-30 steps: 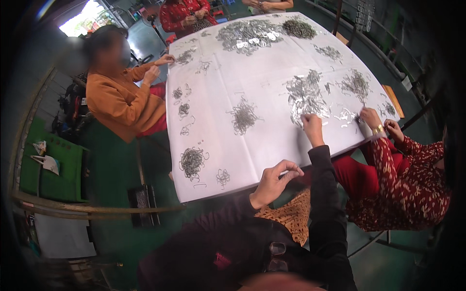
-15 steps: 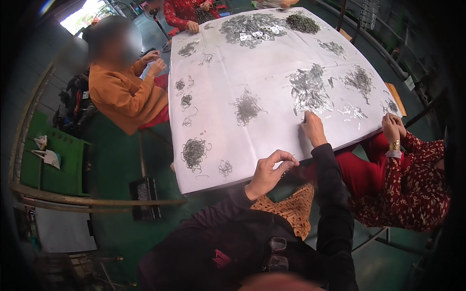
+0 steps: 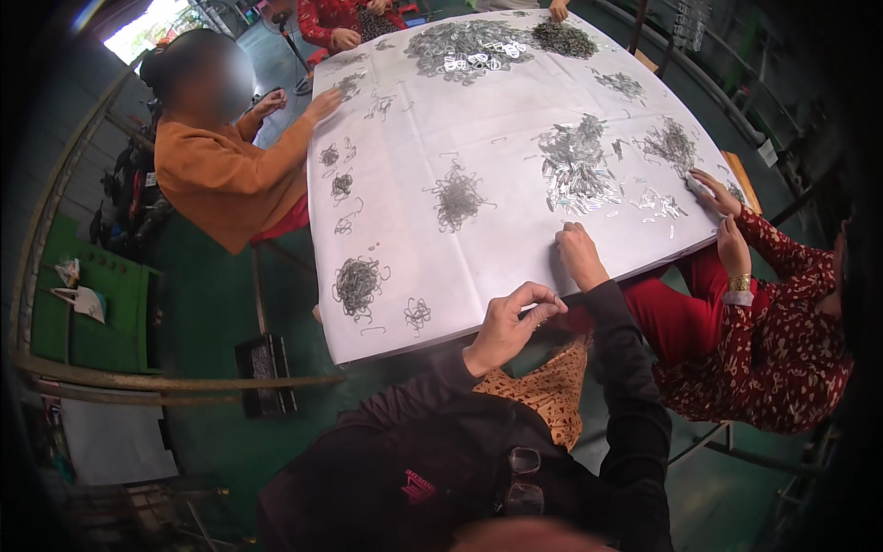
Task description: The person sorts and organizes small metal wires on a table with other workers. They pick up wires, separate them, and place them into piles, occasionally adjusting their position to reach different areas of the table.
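Note:
In front of the near table edge my left hand (image 3: 513, 327) is closed in a pinch, thumb against fingertips. What it holds, if anything, is too small to name. My right hand (image 3: 581, 257) hovers at or just above the sheet, its fingers drawn together and their tips partly hidden. Just beyond it lies a heap of small shiny metal strips (image 3: 578, 175). A few loose strips (image 3: 656, 203) are scattered to the right of that heap. Left of my hands is a pile of hooked wire pieces (image 3: 458, 199).
The white-covered table (image 3: 497, 267) carries several more piles, including bent wires (image 3: 359, 287) near left and metal loops (image 3: 469, 51) at the far end. Co-workers sit around it: one in orange (image 3: 216, 179) at left, one in patterned red (image 3: 754, 359) close at right.
My right hand has drawn back from the strip heap toward me; my left stays pinched. The orange-clad person now reaches onto the table, and the right-hand co-worker stretches a hand toward a wire pile.

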The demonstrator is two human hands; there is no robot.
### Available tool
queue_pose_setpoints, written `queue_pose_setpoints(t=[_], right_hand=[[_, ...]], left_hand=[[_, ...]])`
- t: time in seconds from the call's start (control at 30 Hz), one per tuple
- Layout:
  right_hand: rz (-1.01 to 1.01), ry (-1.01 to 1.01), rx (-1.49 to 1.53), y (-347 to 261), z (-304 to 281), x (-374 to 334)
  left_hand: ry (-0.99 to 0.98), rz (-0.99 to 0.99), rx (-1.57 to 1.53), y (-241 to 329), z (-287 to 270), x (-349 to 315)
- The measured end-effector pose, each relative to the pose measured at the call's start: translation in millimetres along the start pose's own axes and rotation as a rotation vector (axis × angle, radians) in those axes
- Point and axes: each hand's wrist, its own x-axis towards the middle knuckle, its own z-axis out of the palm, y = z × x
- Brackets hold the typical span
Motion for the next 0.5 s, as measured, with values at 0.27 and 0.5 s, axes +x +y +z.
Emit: queue_pose_setpoints(t=[0.27,0.5], right_hand=[[0.154,0.15,0.37,-27,-25,-6],[0.493,0.255,1.034,-93,-105,-70]], left_hand=[[-0.016,0.007,0.037,-6,1,1],[-0.017,-0.052,0.098,-20,1,3]])
